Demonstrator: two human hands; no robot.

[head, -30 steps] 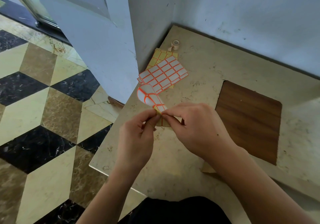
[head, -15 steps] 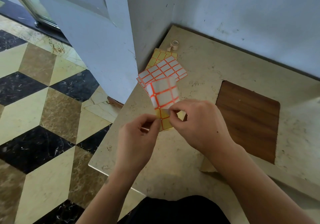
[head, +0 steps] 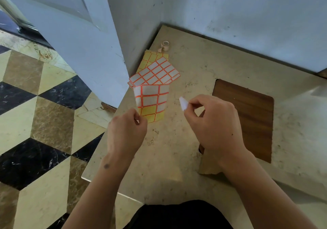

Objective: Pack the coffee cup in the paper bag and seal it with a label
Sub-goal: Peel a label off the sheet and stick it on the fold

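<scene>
Since the earlier frames, the two hands have been drawn apart: half a second ago both were pinched close together on the label sheet, and now a single label has been separated from it and is carried off to the right.

Head view. The left hand (head: 126, 133) is seen closed in a narrow pinch, thumb against forefinger, on the lower left edge of the label sheet (head: 151, 103). The sheet is held raised and curled above the counter (head: 177, 149); white labels with orange borders are seen on its upper rows, and bare yellow backing is seen on its lower rows. The right hand (head: 214, 124) is likewise closed in a narrow pinch, with the peeled white label (head: 183, 103) gripped between thumb and forefinger; the remaining fingers are curled under. The label is held clear of the sheet, with open counter visible between them.

Beyond the held sheet, a stack of further label sheets (head: 155, 72) is seen lying flat on the counter near the corner of the wall, with a small tape roll (head: 165, 45) just behind it. A brown paper bag (head: 208, 165) is seen lying under the right forearm, largely hidden by it. A dark wooden inset (head: 247, 119) is seen in the counter to the right. The coffee cup cannot be made out.
</scene>
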